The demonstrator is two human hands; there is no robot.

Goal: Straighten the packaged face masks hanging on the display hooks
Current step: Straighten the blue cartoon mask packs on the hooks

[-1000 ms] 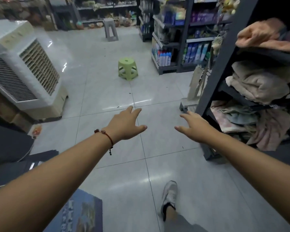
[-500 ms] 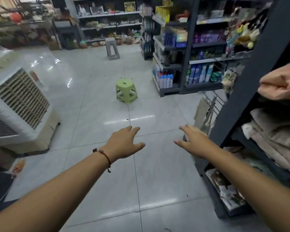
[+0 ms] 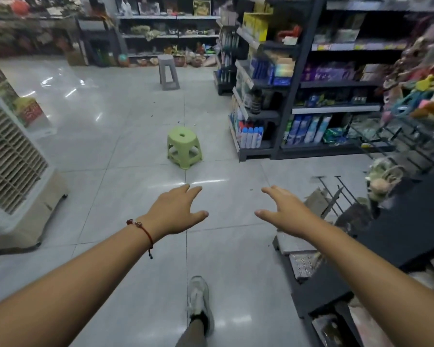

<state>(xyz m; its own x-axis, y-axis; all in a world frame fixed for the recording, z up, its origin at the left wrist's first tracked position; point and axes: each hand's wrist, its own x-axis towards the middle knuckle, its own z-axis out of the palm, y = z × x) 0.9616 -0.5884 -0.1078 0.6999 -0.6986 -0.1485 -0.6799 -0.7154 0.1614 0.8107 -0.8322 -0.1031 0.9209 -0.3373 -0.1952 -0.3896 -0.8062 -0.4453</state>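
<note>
A tiled shop floor [image 3: 125, 136] is being shown; at lower centre, the left hand [image 3: 176, 214] and right hand [image 3: 285, 212] are being held out, fingers spread, nothing being gripped or touched.

Both forearms are bare, without sleeves. The left wrist wears a thin red cord bracelet [image 3: 143, 230] strung with small dark red beads, a short knotted end dangling below. One foot wears a pale grey laced sneaker [image 3: 199, 300] over a black sock [image 3: 203, 319], below a grey-brown trouser leg [image 3: 192, 335].
</note>
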